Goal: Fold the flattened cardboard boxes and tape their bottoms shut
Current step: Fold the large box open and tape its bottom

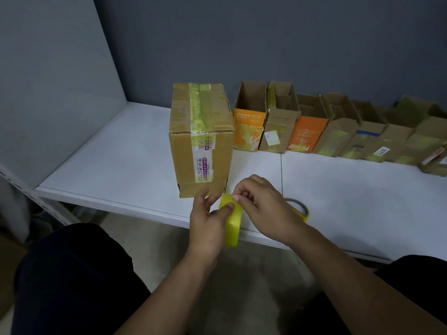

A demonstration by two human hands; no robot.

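Left hand (208, 223), right hand (263, 206) pinch tape (233, 228) (box (200, 141) taped).

taped box (200, 139): standing upright | yellow tape roll (233, 221): held just before it | open boxes (338, 126): row behind, right

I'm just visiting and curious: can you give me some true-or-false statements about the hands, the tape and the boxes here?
1. The left hand grips the yellow tape roll while the right hand pinches at it. True.
2. The tall box lies flattened on the table. False: it stands folded, with tape across its top face.
3. Open boxes stand in a row along the wall. True.
4. The table is black. False: it is white.
5. A second roll lies behind the right hand. True.
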